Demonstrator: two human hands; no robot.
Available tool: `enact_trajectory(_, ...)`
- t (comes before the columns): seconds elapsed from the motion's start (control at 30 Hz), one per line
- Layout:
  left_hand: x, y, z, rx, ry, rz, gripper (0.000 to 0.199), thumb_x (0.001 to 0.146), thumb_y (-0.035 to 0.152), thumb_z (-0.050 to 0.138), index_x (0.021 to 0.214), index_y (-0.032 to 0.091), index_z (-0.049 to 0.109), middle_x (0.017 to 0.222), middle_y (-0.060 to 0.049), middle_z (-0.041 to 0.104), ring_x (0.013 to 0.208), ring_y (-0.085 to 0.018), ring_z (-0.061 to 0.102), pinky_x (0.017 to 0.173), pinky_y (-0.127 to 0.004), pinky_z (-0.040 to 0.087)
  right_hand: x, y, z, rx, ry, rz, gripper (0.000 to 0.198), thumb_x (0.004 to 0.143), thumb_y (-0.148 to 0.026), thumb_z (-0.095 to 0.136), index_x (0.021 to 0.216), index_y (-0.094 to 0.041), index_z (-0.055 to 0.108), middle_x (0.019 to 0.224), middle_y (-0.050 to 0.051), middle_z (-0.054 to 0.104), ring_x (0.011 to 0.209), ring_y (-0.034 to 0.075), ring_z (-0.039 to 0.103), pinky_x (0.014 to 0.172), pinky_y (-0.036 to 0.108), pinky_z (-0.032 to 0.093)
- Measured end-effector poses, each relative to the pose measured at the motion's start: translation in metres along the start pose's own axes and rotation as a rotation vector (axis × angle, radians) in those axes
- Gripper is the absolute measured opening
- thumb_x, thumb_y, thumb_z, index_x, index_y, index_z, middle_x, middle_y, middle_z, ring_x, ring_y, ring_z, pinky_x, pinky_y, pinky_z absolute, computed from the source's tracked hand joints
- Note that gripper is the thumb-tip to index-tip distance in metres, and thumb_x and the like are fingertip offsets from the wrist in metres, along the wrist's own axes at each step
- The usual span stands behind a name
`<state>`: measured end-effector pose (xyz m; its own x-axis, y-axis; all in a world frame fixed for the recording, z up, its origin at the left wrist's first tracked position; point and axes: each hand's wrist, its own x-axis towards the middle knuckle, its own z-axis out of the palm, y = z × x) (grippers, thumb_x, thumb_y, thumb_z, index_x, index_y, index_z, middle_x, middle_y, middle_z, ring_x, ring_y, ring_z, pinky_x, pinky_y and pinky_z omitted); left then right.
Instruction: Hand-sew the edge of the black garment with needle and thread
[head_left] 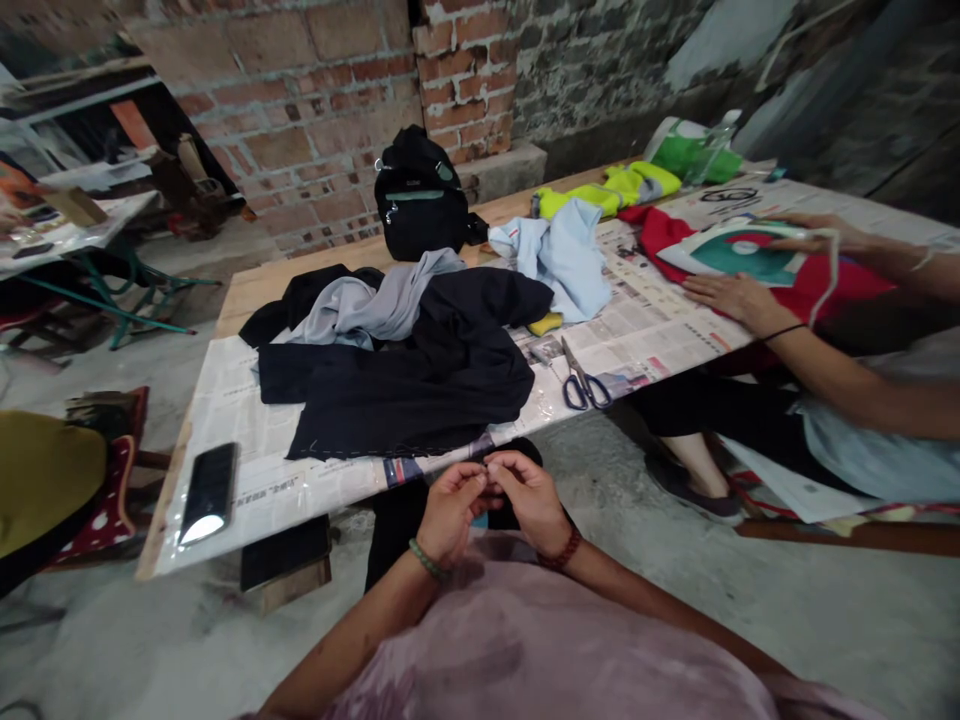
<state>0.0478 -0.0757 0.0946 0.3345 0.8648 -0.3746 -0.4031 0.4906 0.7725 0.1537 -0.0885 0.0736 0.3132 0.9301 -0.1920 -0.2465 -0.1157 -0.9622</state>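
Note:
My left hand and my right hand meet above my lap, just off the table's front edge. Fingers and thumbs of both are pinched together, tip to tip. Whatever lies between the fingertips is too small to make out. Straight ahead on the table lies dark trousers-like cloth, with pale stitches along its near edge. A grey cloth is bunched on top of it. Scissors with dark blue handles rest to the right of the dark cloth, apart from my hands.
Newspaper under clear plastic covers the table. A phone lies at its left corner. Behind the cloth stand a black backpack and a light blue garment. At right, another person's hands work an iron over red cloth.

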Motion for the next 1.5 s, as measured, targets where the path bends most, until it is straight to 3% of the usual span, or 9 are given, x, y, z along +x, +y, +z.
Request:
enact_trajectory(0.43,-0.0019,0.0012,0.0001,-0.016,0.012,-0.009,0.021,0.063,0.025,0.068,0.076,0.012,0.057,0.071,-0.004,0.061,0.067,-0.015,0.059,0.06,-0.028,0.049,-0.0019,0.0017,0.002,-0.004,0.009,0.005,0.019,0.069,-0.035,0.059,0.076,-0.018,0.06,0.069,0.0,0.061,0.062,0.012,0.054,0.058,0.025,0.044)
enact_trajectory(1.03,0.0006,0.0014,0.0008,-0.012,0.011,0.002,0.018,0.065,0.023,0.066,0.077,0.011,0.057,0.069,-0.003,0.06,0.064,-0.013,0.058,0.059,-0.027,0.049,0.0011,0.0034,-0.0022,-0.091,-0.041,-0.12,0.012,0.07,-0.03,0.057,0.068,-0.018,0.059,0.087,0.003,0.058,0.078,0.014,0.054,0.07,0.025,0.043)
enact_trajectory(1.5,0.0003,0.0019,0.0016,0.038,0.035,0.019,0.02,0.062,0.024,0.068,0.072,0.01,0.058,0.064,-0.003,0.061,0.06,-0.013,0.059,0.059,-0.027,0.05,0.0016,0.0035,-0.0035,-0.157,-0.056,-0.178,0.012,0.072,-0.028,0.056,0.068,-0.017,0.058,0.085,0.003,0.058,0.077,0.014,0.053,0.07,0.025,0.043)
